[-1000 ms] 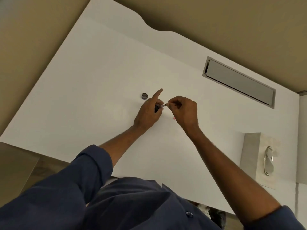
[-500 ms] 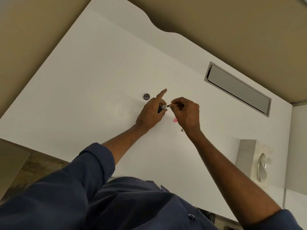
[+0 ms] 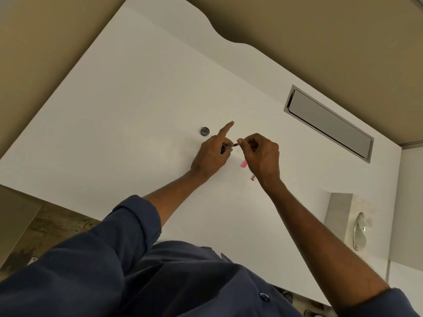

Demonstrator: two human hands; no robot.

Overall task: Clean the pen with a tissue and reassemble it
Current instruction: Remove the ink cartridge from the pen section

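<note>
Over the middle of the white table (image 3: 128, 115), my left hand (image 3: 211, 156) grips a small dark pen part (image 3: 223, 149), its index finger pointing up and away. My right hand (image 3: 261, 156) pinches the thin tip end (image 3: 234, 145) that sticks out of that part toward the right. The two hands almost touch. A small pink piece (image 3: 243, 164) lies on the table just below my right hand. A small silver piece (image 3: 253, 178) lies by my right wrist. No tissue shows in either hand.
A small round dark cap or ring (image 3: 204, 131) sits on the table just left of my left index finger. A metal flap slot (image 3: 329, 123) is set into the table at the back right. A tissue box with an oval opening (image 3: 348, 219) stands at the right.
The hands stay together on the pen part, barely shifting. The camera has tilted slightly, moving the tissue box lower right in view.
</note>
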